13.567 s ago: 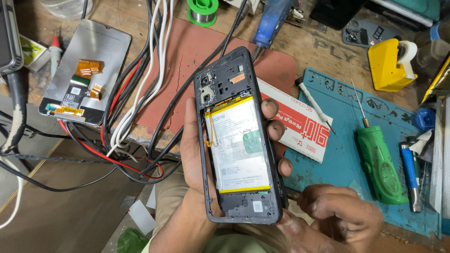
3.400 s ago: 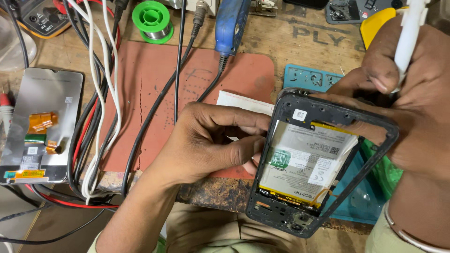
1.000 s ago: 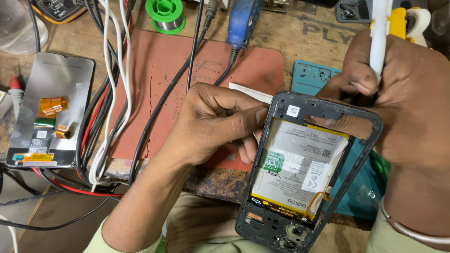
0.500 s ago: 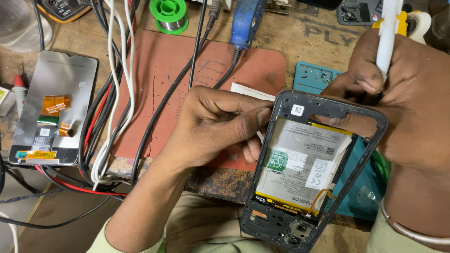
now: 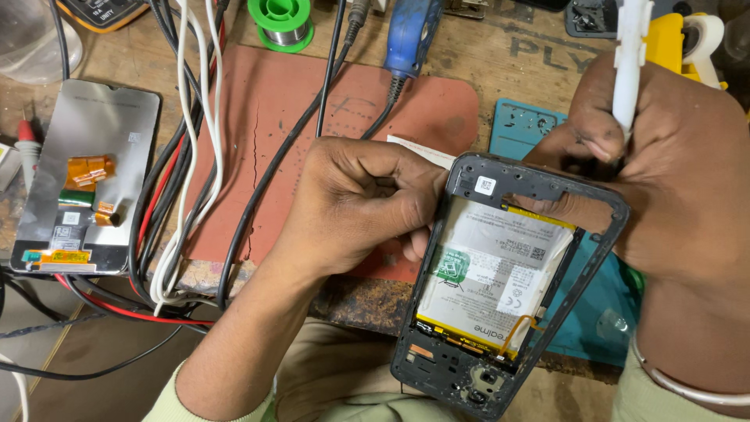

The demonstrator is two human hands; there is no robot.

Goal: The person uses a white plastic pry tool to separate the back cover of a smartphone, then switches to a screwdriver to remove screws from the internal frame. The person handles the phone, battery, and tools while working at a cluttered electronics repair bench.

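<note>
The opened dark-grey plastic phone frame with exposed white battery (image 5: 500, 289) sits above the cracked red-brown silicone mat's (image 5: 312, 125) right edge. The left hand (image 5: 367, 203) pinches its left rail, fingers curled tight; the right hand (image 5: 664, 164) grips a white plastic tool (image 5: 630, 62) at its top edge. Light, rigid, fragile inside; hold by the rails.

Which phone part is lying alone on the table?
The silver screen panel at the far left, with orange strips on it, lies untouched. The black phone frame is gripped by the left hand.
</note>
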